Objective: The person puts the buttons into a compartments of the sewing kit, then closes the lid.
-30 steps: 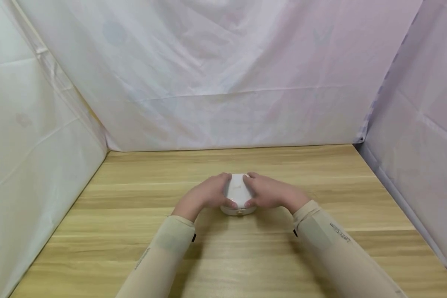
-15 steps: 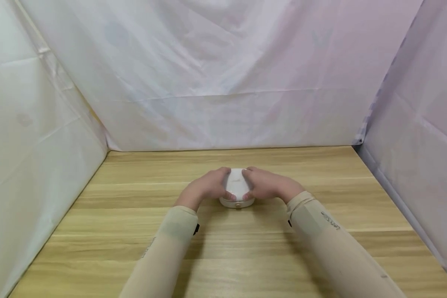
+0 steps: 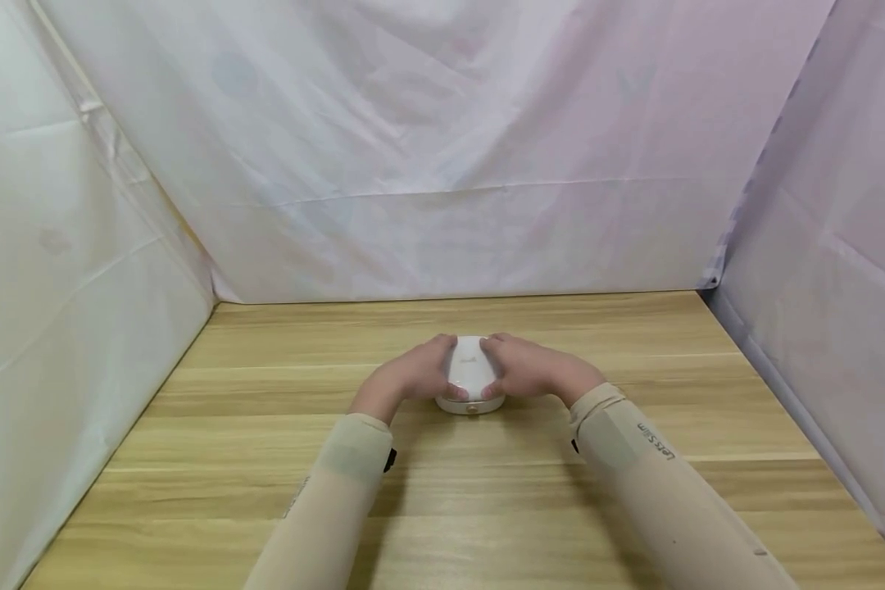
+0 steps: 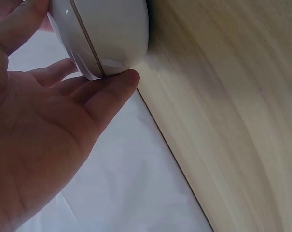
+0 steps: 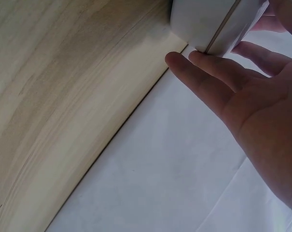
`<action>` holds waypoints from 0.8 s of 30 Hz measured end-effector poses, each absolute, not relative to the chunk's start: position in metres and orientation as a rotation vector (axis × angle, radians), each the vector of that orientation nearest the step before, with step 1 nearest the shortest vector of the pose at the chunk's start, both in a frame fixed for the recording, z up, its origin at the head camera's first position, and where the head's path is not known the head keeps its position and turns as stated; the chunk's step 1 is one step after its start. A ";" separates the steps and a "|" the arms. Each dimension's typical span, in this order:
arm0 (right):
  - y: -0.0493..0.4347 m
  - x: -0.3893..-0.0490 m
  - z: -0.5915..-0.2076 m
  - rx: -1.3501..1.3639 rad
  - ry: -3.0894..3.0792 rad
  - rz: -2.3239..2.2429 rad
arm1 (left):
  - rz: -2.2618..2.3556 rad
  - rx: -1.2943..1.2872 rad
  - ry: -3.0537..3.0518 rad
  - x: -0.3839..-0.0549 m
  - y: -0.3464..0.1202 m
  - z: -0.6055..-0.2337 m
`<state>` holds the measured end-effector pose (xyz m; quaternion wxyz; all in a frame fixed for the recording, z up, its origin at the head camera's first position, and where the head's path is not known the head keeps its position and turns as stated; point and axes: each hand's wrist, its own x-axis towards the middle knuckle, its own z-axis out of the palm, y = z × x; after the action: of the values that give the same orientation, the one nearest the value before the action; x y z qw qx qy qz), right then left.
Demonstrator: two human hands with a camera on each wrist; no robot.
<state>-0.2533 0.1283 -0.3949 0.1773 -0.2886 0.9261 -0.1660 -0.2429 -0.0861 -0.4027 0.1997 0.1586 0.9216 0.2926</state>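
Note:
A white rounded case with small faint lettering on its lid stands on the wooden table, its lid down. A thin gold seam runs round it, and a small gold clasp faces me. My left hand holds its left side, thumb at the near edge and fingers along the far side. On the right side my right hand grips it in the same way. In the left wrist view, fingertips of the left hand touch the case's wall at the seam. The right wrist view shows the right hand against the case.
The wood-grain table spreads on all sides of the case. White cloth hangs behind it, with more cloth walls at the left and right. Beige sleeves cover both forearms.
Both hands and the case have shifted slightly away from me over the table, mostly in the first half second. The grip on both sides looks the same.

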 end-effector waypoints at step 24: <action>0.140 -0.246 -0.401 -0.807 2.579 -0.594 | 0.816 0.455 2.482 -0.243 -0.101 -0.398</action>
<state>-0.2458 0.1401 -0.4012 0.1861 -0.2867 0.9158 -0.2109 -0.2431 -0.1015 -0.3979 0.2421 0.1664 0.9080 0.2987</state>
